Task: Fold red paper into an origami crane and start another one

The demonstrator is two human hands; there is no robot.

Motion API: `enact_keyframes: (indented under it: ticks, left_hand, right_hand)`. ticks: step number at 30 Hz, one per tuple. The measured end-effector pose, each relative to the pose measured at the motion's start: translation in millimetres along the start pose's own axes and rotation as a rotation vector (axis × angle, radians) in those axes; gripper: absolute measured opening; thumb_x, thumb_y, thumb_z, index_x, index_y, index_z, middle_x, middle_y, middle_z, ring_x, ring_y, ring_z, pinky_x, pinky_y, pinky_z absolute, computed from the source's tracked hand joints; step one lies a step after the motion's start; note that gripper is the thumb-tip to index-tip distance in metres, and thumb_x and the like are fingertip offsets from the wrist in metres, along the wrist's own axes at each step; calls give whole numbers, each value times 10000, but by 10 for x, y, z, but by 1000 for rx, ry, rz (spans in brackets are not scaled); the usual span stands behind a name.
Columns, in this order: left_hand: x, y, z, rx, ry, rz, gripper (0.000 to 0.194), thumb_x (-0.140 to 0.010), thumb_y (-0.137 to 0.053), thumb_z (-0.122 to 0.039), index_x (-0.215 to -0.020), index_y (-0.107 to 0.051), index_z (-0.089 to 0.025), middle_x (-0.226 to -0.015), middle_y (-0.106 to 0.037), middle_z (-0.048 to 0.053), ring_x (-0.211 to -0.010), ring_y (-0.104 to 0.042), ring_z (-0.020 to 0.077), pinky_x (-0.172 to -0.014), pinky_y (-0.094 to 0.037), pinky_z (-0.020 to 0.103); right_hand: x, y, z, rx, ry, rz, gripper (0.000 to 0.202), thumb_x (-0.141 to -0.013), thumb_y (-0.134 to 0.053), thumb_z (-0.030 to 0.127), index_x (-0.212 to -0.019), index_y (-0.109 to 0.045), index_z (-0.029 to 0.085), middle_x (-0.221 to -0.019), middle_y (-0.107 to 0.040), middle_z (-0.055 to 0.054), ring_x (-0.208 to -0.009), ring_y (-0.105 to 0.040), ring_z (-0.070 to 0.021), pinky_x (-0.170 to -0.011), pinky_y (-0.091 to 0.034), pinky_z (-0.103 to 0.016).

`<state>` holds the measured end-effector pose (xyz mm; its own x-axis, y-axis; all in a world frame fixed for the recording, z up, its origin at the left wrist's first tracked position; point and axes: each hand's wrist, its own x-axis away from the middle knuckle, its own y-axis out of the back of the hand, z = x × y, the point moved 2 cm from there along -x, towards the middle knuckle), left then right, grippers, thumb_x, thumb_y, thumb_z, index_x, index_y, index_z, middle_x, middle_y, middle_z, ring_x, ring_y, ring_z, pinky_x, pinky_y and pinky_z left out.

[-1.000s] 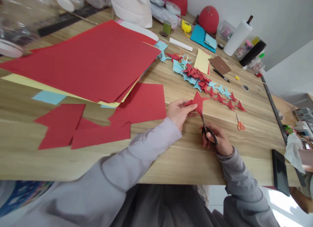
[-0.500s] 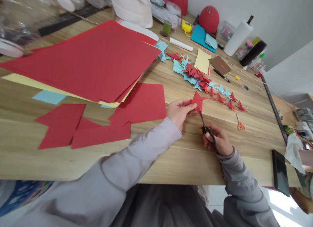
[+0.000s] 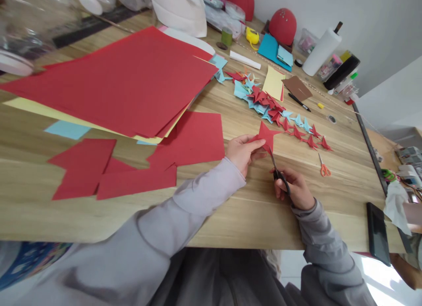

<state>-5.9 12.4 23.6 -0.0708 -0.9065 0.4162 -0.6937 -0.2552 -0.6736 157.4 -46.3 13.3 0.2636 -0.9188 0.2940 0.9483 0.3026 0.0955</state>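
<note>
My left hand [image 3: 243, 152] pinches a red paper star [image 3: 266, 135] between thumb and fingers, above the wooden table. Black-handled scissors [image 3: 280, 179] are in my right hand [image 3: 296, 188], their blades pointing up at the lower point of the star. The blade tips meet the paper's lower edge; I cannot tell whether they are cutting into it. Just beyond the star lie folded red paper stars [image 3: 296, 132] and light blue ones [image 3: 298, 120], strung out in rows and heaped together.
A tall stack of red sheets [image 3: 132, 81] fills the left, with cut red pieces [image 3: 138, 183] in front. Small orange scissors [image 3: 325, 169] lie right of my hands. A black phone-like device [image 3: 378, 231] rests at the front edge. Another person's arm [image 3: 407, 271] shows far right.
The star has tilted slightly and shifted a little left in my left hand, near the scissor tips. Both hands stay almost in place, and the view has moved very slightly.
</note>
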Motion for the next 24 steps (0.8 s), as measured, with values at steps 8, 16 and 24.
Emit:
enact_keyframes:
  ticks: [8,16,24]
  left_hand:
    - [-6,9,-8,37,84,8,82,-708,-647,-57,-659,-606,-107,-583,-667,35,-465,-609,109,-468,-521,211]
    - [-17,25,-2,72,136,2,74,-717,-652,-67,-671,-618,-115,-573,-660,27,-459,-603,106,-469,-515,207]
    - [-41,28,6,146,285,-20,164,-801,-571,-85,-649,-627,-105,-503,-633,30,-435,-587,102,-472,-510,199]
  right_hand:
    - [1,-6,9,12,-5,3,548,-687,-726,542,-1042,-625,137,-476,-548,58,-375,-480,-71,-331,-382,-165]
    - [-3,-20,19,8,-13,1,546,-683,-731,540,-1039,-628,139,-479,-552,55,-376,-482,-72,-330,-381,-167]
    - [0,-22,20,10,-13,7,565,-687,-725,545,-1066,-630,137,-487,-546,56,-382,-479,-73,-330,-373,-167]
